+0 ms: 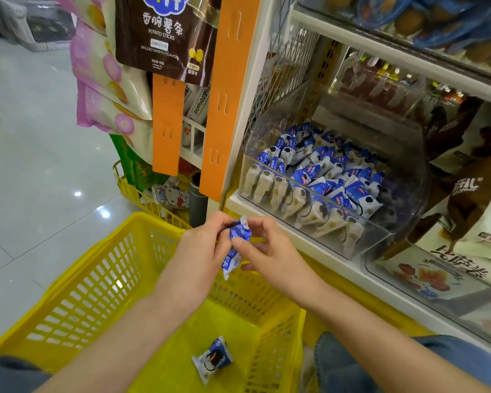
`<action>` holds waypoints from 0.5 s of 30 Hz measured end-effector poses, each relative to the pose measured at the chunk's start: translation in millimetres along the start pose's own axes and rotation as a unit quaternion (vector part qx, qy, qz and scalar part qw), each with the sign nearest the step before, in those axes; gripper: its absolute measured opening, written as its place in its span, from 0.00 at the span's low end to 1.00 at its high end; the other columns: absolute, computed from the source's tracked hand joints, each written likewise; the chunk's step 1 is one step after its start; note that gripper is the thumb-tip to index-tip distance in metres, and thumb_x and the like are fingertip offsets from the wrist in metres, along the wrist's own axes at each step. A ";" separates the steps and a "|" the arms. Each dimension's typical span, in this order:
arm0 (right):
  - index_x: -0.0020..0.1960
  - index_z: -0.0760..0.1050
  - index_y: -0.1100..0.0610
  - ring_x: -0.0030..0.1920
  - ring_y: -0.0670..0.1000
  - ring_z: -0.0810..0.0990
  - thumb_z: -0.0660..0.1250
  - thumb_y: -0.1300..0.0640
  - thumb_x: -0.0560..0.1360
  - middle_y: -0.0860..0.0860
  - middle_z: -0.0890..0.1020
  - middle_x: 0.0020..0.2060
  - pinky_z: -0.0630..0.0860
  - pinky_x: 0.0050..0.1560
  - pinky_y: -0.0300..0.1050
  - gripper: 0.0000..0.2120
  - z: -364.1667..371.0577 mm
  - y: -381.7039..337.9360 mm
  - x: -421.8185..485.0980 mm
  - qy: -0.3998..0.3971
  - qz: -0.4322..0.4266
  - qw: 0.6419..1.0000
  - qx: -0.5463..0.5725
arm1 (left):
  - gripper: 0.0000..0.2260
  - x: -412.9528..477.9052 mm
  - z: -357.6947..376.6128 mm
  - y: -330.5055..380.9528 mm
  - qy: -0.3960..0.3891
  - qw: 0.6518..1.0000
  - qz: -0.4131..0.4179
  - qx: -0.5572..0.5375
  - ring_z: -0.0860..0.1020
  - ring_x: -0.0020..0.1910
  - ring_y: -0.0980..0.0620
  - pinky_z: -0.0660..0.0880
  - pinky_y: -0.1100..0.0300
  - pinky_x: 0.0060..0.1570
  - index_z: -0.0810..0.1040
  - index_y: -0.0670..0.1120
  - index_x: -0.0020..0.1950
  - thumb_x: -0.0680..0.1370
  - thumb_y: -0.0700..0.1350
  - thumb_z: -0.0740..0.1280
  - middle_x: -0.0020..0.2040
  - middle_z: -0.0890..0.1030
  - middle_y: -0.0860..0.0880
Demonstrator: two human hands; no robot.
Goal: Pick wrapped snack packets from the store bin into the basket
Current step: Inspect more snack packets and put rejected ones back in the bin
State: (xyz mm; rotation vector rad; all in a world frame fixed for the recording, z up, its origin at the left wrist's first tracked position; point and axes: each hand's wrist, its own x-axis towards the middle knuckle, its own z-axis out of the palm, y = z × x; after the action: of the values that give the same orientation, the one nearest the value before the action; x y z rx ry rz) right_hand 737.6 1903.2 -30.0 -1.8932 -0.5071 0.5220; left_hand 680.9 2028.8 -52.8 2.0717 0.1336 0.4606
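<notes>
While one wrapped packet [213, 360] is already lying in the yellow basket [68, 282], the left hand [201, 251] is gripping a blue-and-white snack packet [237, 239] above it, the right hand [270, 251] apparently pinching its top, so I judge both are needing only to let go.

Left hand [203, 248], right hand [268, 246], forearms converging, both pinching one packet [239, 233]
</notes>
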 end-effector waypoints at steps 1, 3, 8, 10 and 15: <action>0.59 0.67 0.53 0.52 0.52 0.81 0.65 0.57 0.75 0.49 0.77 0.57 0.80 0.51 0.52 0.14 0.5 -1.7 0.1 -0.009 0.009 1.000 0.025 | 0.13 0.1 -0.5 0.8 0.007 1.000 0.006 0.002 0.78 0.42 0.64 0.72 0.72 0.36 0.69 0.64 0.47 0.79 0.43 0.61 0.42 0.81 0.57; 0.59 0.67 0.54 0.53 0.54 0.81 0.64 0.60 0.76 0.51 0.77 0.58 0.80 0.48 0.49 0.13 0.1 -4.5 1.5 -0.011 0.005 0.999 0.048 | 0.14 1.5 -2.1 2.4 0.022 1.000 0.013 0.008 0.78 0.39 0.62 0.73 0.69 0.33 0.69 0.64 0.46 0.79 0.42 0.61 0.39 0.80 0.58; 0.59 0.67 0.56 0.51 0.53 0.80 0.63 0.61 0.77 0.51 0.77 0.56 0.79 0.48 0.48 0.12 -3.9 -10.3 4.2 -0.026 -0.007 0.998 0.057 | 0.10 8.8 -6.7 4.2 0.053 0.998 -0.009 -0.027 0.78 0.34 0.65 0.69 0.74 0.30 0.79 0.52 0.47 0.78 0.38 0.63 0.34 0.80 0.58; 0.58 0.67 0.55 0.49 0.51 0.79 0.63 0.62 0.77 0.51 0.77 0.56 0.79 0.45 0.45 0.11 -6.0 -11.6 5.1 -0.028 -0.012 0.998 0.063 | 0.11 11.8 -7.0 4.4 0.041 0.995 -0.047 -0.077 0.81 0.39 0.58 0.77 0.63 0.38 0.80 0.53 0.46 0.78 0.38 0.62 0.39 0.83 0.55; 0.52 0.67 0.49 0.38 0.43 0.80 0.62 0.62 0.77 0.52 0.77 0.54 0.79 0.36 0.36 0.09 -8.5 -10.3 6.2 -0.005 0.000 0.995 0.099 | 0.10 11.7 -3.0 5.0 0.010 0.991 -0.087 -0.097 0.80 0.46 0.58 0.77 0.62 0.46 0.77 0.53 0.51 0.77 0.39 0.65 0.49 0.81 0.53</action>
State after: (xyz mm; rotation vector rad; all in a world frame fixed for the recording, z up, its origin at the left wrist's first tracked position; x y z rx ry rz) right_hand 746.4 1903.9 -18.2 -1.7011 -0.4452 0.5601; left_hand 690.1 2031.9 -44.1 1.8473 0.2691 0.3727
